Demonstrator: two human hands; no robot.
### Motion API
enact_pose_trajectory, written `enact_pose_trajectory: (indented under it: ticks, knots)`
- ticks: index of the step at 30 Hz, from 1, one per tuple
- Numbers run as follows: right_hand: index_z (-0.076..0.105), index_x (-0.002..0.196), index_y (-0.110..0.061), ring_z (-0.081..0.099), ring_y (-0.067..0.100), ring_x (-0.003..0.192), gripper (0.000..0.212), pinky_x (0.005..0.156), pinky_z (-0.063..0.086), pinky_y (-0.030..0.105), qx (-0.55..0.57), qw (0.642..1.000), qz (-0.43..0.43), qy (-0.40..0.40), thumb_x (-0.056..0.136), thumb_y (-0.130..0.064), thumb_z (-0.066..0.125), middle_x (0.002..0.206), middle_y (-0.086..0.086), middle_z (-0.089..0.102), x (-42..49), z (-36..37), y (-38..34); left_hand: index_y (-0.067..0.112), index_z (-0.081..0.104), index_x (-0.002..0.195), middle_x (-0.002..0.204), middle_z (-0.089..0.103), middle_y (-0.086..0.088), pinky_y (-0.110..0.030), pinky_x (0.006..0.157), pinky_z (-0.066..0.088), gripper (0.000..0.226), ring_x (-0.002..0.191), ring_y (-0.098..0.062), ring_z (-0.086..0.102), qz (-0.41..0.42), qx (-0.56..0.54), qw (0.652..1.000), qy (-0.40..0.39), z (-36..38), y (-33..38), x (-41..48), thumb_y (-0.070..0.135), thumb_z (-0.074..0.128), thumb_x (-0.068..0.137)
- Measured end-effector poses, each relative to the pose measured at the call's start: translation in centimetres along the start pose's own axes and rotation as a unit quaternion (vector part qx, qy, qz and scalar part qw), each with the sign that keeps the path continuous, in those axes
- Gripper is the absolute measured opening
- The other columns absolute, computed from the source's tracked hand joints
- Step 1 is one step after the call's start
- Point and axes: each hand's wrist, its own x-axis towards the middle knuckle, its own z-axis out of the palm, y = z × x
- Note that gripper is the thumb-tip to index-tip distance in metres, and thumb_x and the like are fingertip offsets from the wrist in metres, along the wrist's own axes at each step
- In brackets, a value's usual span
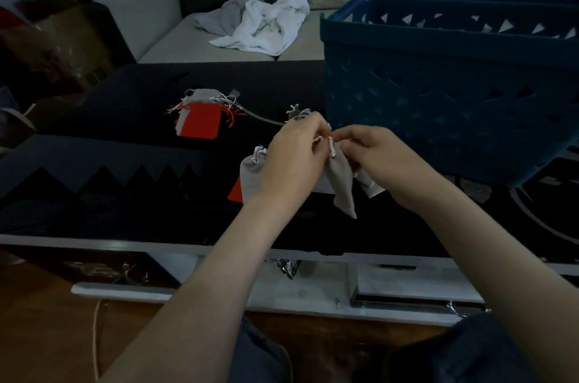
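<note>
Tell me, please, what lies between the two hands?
In the head view, a small grey fabric drawstring pouch hangs between the left hand and right hand.

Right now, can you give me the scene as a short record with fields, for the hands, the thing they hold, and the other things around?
left hand: pinches the drawstring
right hand: pinches the same drawstring from the other side
held thing: grey pouch, hanging below the hands
table: dark cover; pile of red and grey pouches at the back left
basket: blue basket, on the right
sofa: crumpled white towels
</note>
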Motion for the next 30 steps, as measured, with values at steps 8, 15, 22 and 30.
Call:
enact_pose_trajectory:
  ticks: [8, 15, 22, 30]
  knots:
    - [0.070, 0.093, -0.028, 0.052, -0.006, 0.054, 0.019, 0.053, 0.036, 0.006, -0.108, 0.991, -0.065, 0.040, 0.093, -0.016, 0.056, 0.063, -0.015, 0.062, 0.0, -0.4, 0.8, 0.019, 0.069, 0.089, 0.078, 0.070, 0.004, -0.024, 0.069, 0.050, 0.007, 0.074, -0.006, 0.064, -0.024, -0.043, 0.997, -0.053, -0.5, -0.5, -0.6, 0.014, 0.064, 0.087]
    - [0.068, 0.086, -0.026, 0.062, 0.009, 0.085, 0.009, 0.077, 0.048, 0.027, -0.130, 0.987, -0.050, 0.080, 0.090, -0.023, 0.060, 0.085, -0.007, 0.069, 0.4, -0.2, 0.8, 0.018, 0.069, 0.097, 0.090, 0.072, 0.000, -0.023, 0.074, 0.050, 0.010, 0.088, -0.010, 0.067, -0.042, -0.067, 0.995, -0.054, -0.7, 0.0, -0.7, 0.014, 0.062, 0.089]
    - [0.065, 0.084, -0.017, 0.054, -0.004, 0.067, 0.012, 0.063, 0.042, 0.010, -0.046, 0.992, -0.103, 0.057, 0.093, -0.015, 0.057, 0.078, -0.003, 0.064, 0.0, 0.5, 0.4, 0.020, 0.049, 0.086, 0.070, 0.066, 0.002, -0.016, 0.053, 0.046, 0.022, 0.055, -0.001, 0.059, -0.185, -0.175, 0.967, -0.001, -0.7, 0.1, -0.6, 0.023, 0.072, 0.085]
    - [0.064, 0.081, -0.010, 0.054, -0.009, 0.058, 0.016, 0.057, 0.041, 0.005, 0.065, 0.994, -0.077, 0.043, 0.093, -0.006, 0.055, 0.065, -0.010, 0.061, 0.2, 0.7, 0.3, 0.015, 0.064, 0.086, 0.069, 0.058, 0.012, -0.007, 0.057, 0.038, 0.010, 0.064, 0.004, 0.053, -0.120, -0.089, 0.989, -0.019, -1.0, -0.1, -0.4, 0.025, 0.065, 0.089]
